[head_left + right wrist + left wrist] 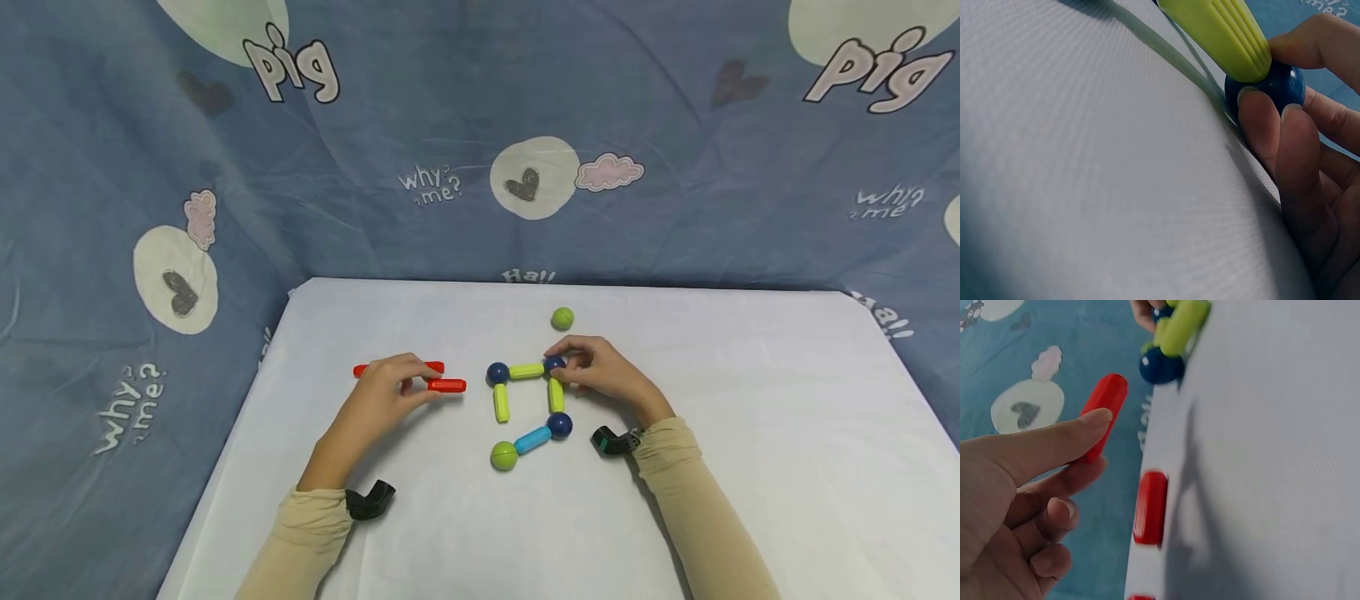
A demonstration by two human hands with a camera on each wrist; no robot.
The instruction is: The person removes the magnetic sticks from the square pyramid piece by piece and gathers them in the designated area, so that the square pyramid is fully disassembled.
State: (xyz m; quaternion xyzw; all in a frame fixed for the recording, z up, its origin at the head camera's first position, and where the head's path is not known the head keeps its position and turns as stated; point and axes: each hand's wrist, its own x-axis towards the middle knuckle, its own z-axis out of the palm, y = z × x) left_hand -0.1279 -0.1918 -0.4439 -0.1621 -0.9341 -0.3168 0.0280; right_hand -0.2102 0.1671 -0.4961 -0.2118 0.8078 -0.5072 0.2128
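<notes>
My left hand (384, 392) pinches a short red stick (449, 386) between thumb and fingertips, raised off the table as the left wrist view shows. With its fingertips my right hand (606, 372) grips a dark blue ball (1289, 87) at the far right corner of a part-open shape of sticks and balls. Two yellow-green sticks (527, 371) meet at that ball. Another blue ball (497, 373) forms the far left corner, with a yellow-green stick (502, 404) running from it. A third blue ball (559, 426) joins a light blue stick (533, 440), which ends at a green ball (504, 456).
More red sticks (434, 367) lie on the white table (450, 533), partly behind the left hand. A loose green ball (562, 318) sits beyond the shape. Black wrist cameras (371, 501) are worn at both sleeves. A blue printed cloth (360, 225) hangs behind.
</notes>
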